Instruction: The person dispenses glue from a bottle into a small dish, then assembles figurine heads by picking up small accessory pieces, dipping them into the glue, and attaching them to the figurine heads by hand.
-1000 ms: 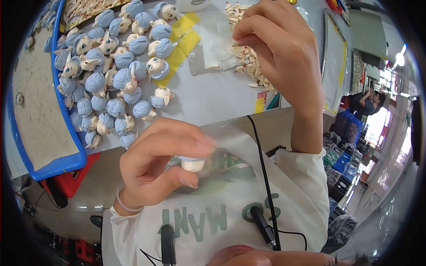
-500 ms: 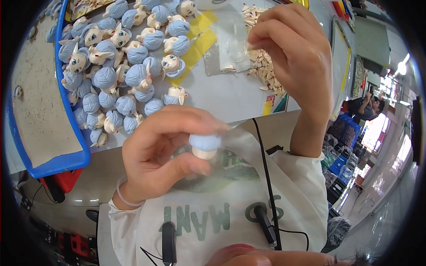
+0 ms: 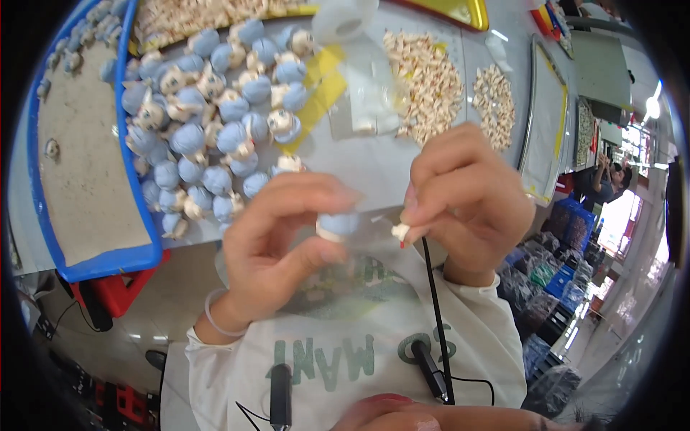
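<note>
Between the thumb and fingers of my left hand (image 3: 262, 244) is a small doll head (image 3: 338, 225) with pale blue hair and a cream lower part; it is blurred. Just to its right, my right hand (image 3: 471, 197) pinches a small cream piece (image 3: 400, 231) with a red tip. A narrow gap separates the piece from the head. Several similar doll heads (image 3: 188, 138), some with painted eyes and pointed ears, lie heaped on the table beyond my left hand. Past my right hand spreads a pile of small cream pieces (image 3: 428, 86).
A blue-rimmed tray (image 3: 149, 215) holding a few heads stands at the left. Yellow tape (image 3: 316, 108) and a clear plastic sheet (image 3: 370, 93) lie mid-table, below a white tape roll (image 3: 345, 20). Another pile of pieces (image 3: 493, 104) lies right. A black cable (image 3: 435, 302) hangs before me.
My right hand has come down from the pile toward my left hand, with a small cream piece now showing in its pinch. My left hand still holds the doll head. The view has shifted slightly.
</note>
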`<state>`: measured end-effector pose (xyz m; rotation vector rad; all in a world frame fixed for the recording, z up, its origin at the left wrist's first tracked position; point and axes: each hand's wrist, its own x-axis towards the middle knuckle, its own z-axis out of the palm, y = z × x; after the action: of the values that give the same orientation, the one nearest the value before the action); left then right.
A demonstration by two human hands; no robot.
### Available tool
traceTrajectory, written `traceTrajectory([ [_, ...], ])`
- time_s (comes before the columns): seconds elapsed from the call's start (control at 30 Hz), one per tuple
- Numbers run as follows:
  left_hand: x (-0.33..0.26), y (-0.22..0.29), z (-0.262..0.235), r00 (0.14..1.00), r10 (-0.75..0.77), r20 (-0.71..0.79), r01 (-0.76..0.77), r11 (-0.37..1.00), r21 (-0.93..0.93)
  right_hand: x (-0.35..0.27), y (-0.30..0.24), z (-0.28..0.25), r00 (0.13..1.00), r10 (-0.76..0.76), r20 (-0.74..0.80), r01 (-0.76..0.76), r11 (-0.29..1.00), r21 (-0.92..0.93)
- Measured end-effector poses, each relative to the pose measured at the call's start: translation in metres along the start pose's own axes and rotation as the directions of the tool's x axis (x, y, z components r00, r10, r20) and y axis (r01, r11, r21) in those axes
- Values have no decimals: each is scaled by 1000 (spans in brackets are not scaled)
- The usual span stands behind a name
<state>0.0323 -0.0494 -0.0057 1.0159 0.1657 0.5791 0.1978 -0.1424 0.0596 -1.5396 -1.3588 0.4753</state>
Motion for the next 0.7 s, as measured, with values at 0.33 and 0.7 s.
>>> traceTrajectory([
  [0.33,-3,16,17,985,-169,-34,159,967,-199,-25,-1,-7,979,171,-115,-141,962,233],
  [0.7,-9,-2,14,1000,7,-29,-9,996,-93,-31,-8,-7,975,124,-184,-92,980,175],
])
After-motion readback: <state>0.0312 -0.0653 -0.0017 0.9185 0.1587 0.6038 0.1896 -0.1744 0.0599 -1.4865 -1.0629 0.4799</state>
